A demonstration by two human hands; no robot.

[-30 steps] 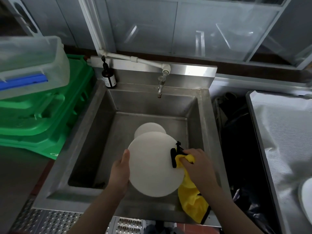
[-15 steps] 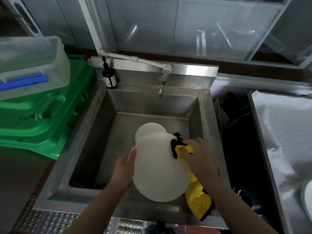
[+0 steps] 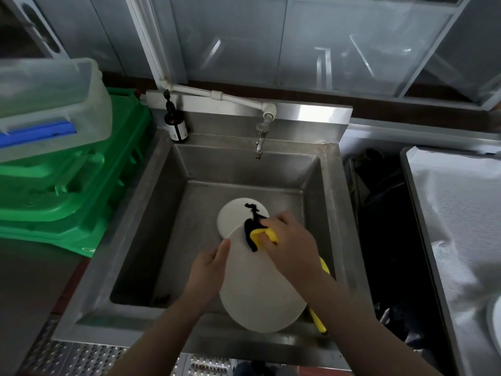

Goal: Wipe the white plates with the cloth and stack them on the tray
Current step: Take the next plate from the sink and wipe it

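Over the steel sink [image 3: 141, 229] I hold a large white plate [image 3: 257, 291] tilted toward me. My left hand [image 3: 208, 270] grips its left rim, thumb on the face. My right hand [image 3: 291, 244] grips a yellow cloth with black trim [image 3: 257, 234] and presses it on the plate's upper part; the cloth's tail hangs down behind the plate's right side. A second white plate [image 3: 233, 217] lies on the sink floor behind. At the right stands the tray [image 3: 423, 226] lined with white cloth, with a white plate's edge [image 3: 494, 316] at the frame border.
A tap [image 3: 261, 137] juts over the sink's back. A dark pump bottle [image 3: 175, 123] stands at the back left corner. Green crates [image 3: 67, 191] with a clear plastic tub [image 3: 46, 104] on top are stacked on the left. A dark bin [image 3: 385, 226] sits between sink and tray.
The plate has shifted right and nearer to me. My right hand with the cloth has slid left and up across the plate's top. My left hand followed along the rim.
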